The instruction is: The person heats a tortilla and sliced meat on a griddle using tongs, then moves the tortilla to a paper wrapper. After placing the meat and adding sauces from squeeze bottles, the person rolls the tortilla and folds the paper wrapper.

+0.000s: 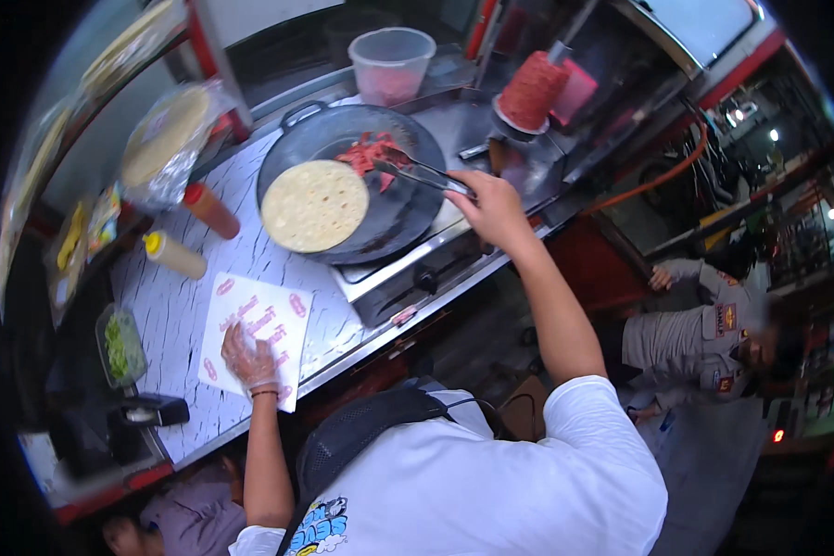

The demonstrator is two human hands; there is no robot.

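My right hand [491, 206] is closed around a pair of dark tongs [423, 172]. Their tips reach into a small heap of red shredded meat [369, 151] on the round black griddle pan [408, 215]. Beside the meat, a pale round flatbread [314, 206] lies flat and hangs slightly over the pan's left edge. My left hand [247, 360], in a clear plastic glove, rests with fingers apart on a white printed paper sheet [278, 310] on the counter. Nothing shows in that hand.
A red sauce bottle [211, 211] and a yellow-capped bottle [174, 256] lie left of the pan. Wrapped flatbreads [165, 139] stand behind them. A tub of chopped greens [120, 345] sits far left, a clear bucket [392, 67] and meat spit [533, 91] behind. Two people are nearby.
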